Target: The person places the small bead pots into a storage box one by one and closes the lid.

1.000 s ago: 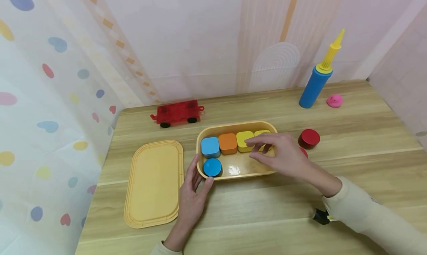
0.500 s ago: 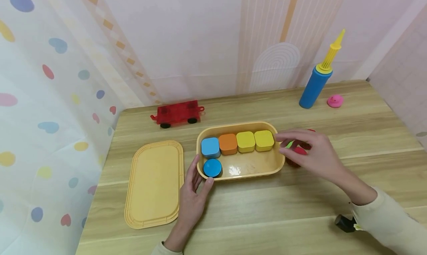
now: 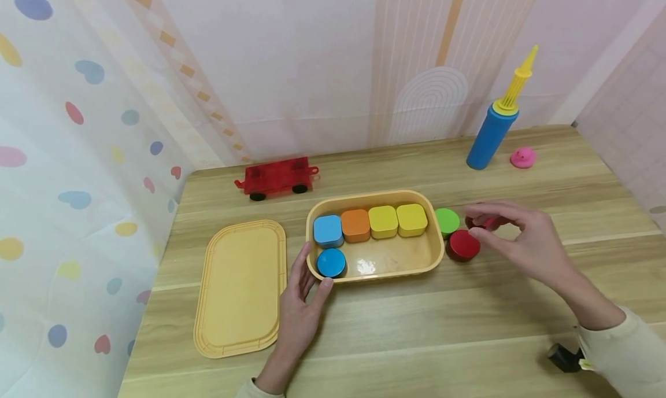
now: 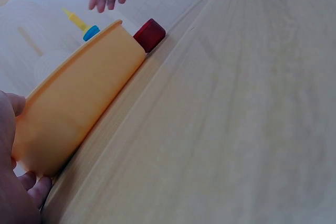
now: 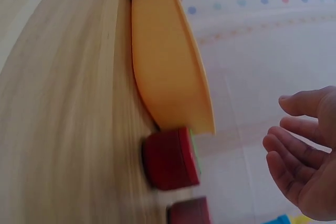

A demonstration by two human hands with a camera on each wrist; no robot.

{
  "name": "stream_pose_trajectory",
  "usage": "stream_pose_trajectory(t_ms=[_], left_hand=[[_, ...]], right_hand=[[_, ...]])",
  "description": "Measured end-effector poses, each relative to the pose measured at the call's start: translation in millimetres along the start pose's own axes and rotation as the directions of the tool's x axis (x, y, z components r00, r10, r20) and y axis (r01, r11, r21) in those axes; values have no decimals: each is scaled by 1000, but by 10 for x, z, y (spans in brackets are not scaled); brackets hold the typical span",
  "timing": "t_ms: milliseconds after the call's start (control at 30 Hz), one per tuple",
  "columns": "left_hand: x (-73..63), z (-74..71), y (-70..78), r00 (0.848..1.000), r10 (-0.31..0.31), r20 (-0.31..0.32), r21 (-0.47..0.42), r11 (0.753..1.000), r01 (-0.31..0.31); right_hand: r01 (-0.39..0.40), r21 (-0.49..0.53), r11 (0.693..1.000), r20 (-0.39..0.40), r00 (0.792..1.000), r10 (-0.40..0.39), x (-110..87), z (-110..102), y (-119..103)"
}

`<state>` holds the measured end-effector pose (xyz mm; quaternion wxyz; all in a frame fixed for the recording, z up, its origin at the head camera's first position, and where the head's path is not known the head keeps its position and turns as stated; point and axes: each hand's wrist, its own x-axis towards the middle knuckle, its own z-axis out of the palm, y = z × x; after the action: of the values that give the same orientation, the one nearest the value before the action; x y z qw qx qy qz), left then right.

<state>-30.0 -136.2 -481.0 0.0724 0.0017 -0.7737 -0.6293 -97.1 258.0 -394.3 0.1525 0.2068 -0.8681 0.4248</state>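
Note:
A yellow-orange plastic box [image 3: 395,262] holds a light blue block [image 3: 328,230], an orange block [image 3: 356,225], two yellow blocks [image 3: 398,221] and a round blue block [image 3: 331,262]. At the box's left front corner, my left hand [image 3: 300,317] holds it, thumb at the front and fingers along the end. To the right, my right hand [image 3: 525,242] hovers with its fingers loosely bent and nothing between them in the right wrist view. Below its fingertips are a round red block [image 3: 463,246] and another partly hidden red one. Between them and the box sits a round green block [image 3: 447,220].
A matching flat lid [image 3: 240,288] lies left of the box. Behind it stands a red toy wagon base [image 3: 277,177]. A blue and yellow hand pump [image 3: 491,135] and a pink rubber duck [image 3: 522,157] are at the back right.
My right hand has moved right, from above the yellow blocks to above the red blocks, uncovering the right yellow block and the green one. My left hand stays at the box.

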Motion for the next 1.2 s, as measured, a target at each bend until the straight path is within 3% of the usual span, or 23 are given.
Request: stream_pose_trajectory(t_ms=[200,433,567,667,833,1200], left_hand=[[-3,4,7,1000,6,0,-7,1000,-6],[2,6,5,1000,-7,3,5,1000,7],[2,6,0,1000,-1,5,4,1000,1],[-1,6,3,1000,0,4,1,1000,0],[-5,10,4,1000,12,4,8,1000,-12],[-4,5,10,1000,9,10,1,1000,-9]], right_hand=[[-31,-84,996,-52,998,26,-37,-66,207],[-102,-129,986,-59,994,95,-14,-134,416],[-177,-116,977,21,983,181,8,-169,509],[-234,-116,965,104,964,246,24,-190,575],[-269,-99,958,188,940,283,40,-187,667],[-297,-120,947,237,918,318,62,-131,740]])
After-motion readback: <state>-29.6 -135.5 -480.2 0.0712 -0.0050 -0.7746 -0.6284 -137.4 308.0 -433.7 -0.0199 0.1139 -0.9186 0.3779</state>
